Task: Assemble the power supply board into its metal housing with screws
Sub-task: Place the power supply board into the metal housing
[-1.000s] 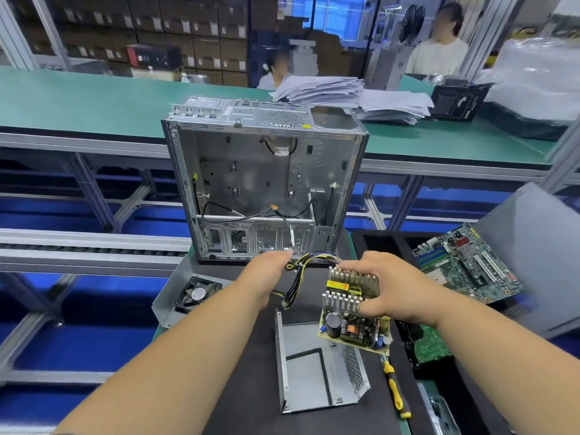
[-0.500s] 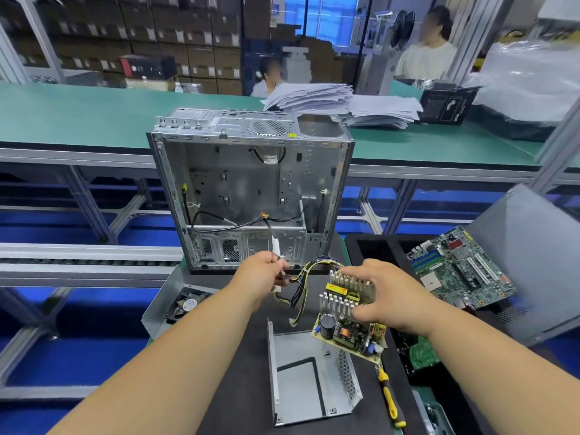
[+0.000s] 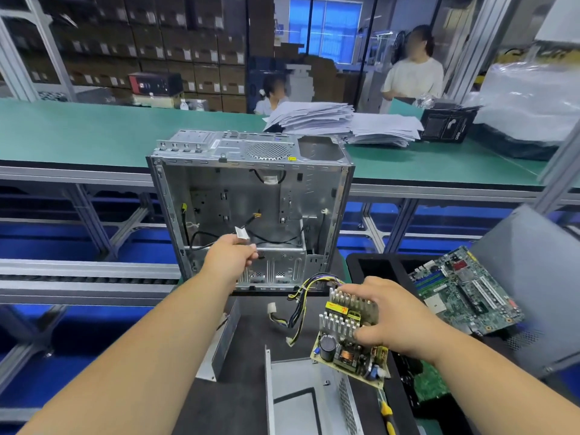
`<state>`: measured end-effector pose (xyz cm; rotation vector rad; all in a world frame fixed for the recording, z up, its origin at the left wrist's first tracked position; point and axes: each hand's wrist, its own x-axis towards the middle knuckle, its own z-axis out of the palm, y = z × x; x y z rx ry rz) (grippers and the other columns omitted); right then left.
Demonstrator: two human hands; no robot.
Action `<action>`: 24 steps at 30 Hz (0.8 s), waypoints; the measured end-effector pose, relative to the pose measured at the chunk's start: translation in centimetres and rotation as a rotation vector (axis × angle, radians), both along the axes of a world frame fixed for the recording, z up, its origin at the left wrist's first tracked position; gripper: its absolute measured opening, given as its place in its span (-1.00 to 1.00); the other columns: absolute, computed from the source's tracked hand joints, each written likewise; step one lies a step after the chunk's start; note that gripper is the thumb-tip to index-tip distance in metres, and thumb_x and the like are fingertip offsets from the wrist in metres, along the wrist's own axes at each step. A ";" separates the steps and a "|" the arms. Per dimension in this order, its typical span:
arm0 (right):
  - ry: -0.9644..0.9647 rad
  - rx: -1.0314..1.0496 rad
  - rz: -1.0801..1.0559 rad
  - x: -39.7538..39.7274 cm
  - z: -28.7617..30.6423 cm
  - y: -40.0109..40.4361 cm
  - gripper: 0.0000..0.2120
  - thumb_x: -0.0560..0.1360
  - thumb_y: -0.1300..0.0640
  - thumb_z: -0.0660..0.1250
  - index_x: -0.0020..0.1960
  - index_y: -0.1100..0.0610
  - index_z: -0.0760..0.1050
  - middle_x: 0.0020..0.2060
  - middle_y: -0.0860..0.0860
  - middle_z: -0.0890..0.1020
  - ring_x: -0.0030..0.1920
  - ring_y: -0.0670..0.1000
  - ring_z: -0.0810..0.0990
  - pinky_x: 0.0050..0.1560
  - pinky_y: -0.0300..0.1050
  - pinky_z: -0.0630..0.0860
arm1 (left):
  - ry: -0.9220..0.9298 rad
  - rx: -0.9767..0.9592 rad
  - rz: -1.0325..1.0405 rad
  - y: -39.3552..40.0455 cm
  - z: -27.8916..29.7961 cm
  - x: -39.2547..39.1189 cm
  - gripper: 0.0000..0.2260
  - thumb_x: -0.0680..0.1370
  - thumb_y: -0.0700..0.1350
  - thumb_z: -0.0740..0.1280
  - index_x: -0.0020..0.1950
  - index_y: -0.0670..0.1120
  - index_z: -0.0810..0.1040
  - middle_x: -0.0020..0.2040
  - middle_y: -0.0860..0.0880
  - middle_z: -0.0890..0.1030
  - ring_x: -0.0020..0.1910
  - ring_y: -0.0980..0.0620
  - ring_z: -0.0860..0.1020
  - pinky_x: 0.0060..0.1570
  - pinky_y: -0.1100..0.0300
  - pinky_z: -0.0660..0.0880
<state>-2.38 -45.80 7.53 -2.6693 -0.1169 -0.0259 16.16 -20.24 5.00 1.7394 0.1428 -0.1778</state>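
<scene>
My right hand (image 3: 392, 321) grips the power supply board (image 3: 340, 353) by its finned heat sinks and holds it tilted over the top right corner of the open metal housing (image 3: 298, 400), which lies on the dark mat. The board's yellow and black wire bundle (image 3: 299, 307) trails left onto the mat with its white plugs loose. My left hand (image 3: 230, 257) is raised in front of the open computer case (image 3: 251, 189). It pinches a black case cable that ends in a white connector (image 3: 241, 233).
A motherboard (image 3: 464, 290) leans in a black tray at the right, beside a grey panel (image 3: 533, 277). A yellow-handled screwdriver (image 3: 387, 416) lies right of the housing. A metal cover (image 3: 219, 350) stands at the mat's left edge. Stacked papers (image 3: 329, 120) sit on the green bench behind.
My left hand has left the board's wires and risen toward the case, carrying the white connector on its cable upward. My right hand keeps the board over the housing.
</scene>
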 end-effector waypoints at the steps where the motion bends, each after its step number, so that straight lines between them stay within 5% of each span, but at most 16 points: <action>1: -0.003 0.002 0.003 0.1 0.0 0.1 -0.25 0.28 -0.09 0.46 0.45 -0.22 0.37 -0.16 -0.17 0.37 0.00 -0.31 0.36 -0.11 -0.33 0.34 | -0.027 0.086 0.019 0.0 0.1 0.4 -0.91 0.56 -0.23 0.34 0.05 -0.12 0.54 -0.23 -0.06 0.65 -0.29 0.03 0.57 -0.24 0.14 0.53; 6: -0.004 0.019 -0.006 0.9 0.2 0.6 -0.23 0.26 -0.11 0.46 0.45 -0.21 0.37 -0.15 -0.24 0.34 0.04 -0.19 0.34 0.04 -0.19 0.38 | -0.192 0.851 -0.029 0.5 0.4 0.1 -0.83 0.52 -0.25 0.27 -0.08 0.02 0.37 -0.14 -0.08 0.54 -0.23 -0.09 0.50 -0.38 0.08 0.34; 9: -0.018 0.015 0.008 1.2 0.3 0.9 -0.23 0.25 -0.12 0.45 0.45 -0.22 0.37 -0.17 -0.23 0.34 0.00 -0.21 0.33 -0.02 -0.20 0.35 | -0.238 0.981 0.000 0.9 0.5 -0.7 -0.79 0.49 -0.26 0.32 0.01 -0.04 0.36 -0.05 -0.05 0.47 -0.19 -0.09 0.48 -0.36 0.08 0.30; 16: -0.013 0.037 0.043 1.4 1.0 1.5 -0.23 0.25 -0.09 0.45 0.45 -0.24 0.36 -0.16 -0.16 0.37 0.04 -0.34 0.33 -0.02 -0.22 0.41 | -0.208 0.701 -0.180 1.5 0.2 -3.8 -0.95 0.53 -0.09 0.27 -0.13 -0.02 0.48 -0.23 0.01 0.60 -0.26 0.02 0.54 -0.30 0.16 0.40; 20: -0.012 0.022 0.055 1.5 1.3 2.2 -0.23 0.26 -0.08 0.47 0.45 -0.25 0.35 -0.13 -0.22 0.35 0.02 -0.30 0.33 0.06 -0.17 0.43 | 0.396 0.318 -0.546 1.8 -0.7 -6.7 -0.43 0.67 0.19 0.04 -0.23 -0.12 0.65 -0.29 -0.05 0.69 -0.44 0.09 0.57 -0.43 0.28 0.37; 24: -0.034 0.003 0.080 1.6 1.6 2.8 -0.24 0.27 -0.06 0.48 0.44 -0.25 0.36 -0.15 -0.21 0.36 0.01 -0.23 0.34 0.02 -0.21 0.38 | 0.624 -0.003 -0.721 1.5 -2.1 -8.4 -0.22 0.59 0.37 -0.16 0.10 -0.16 0.66 -0.03 -0.12 0.72 -0.13 0.02 0.70 -0.28 0.27 0.53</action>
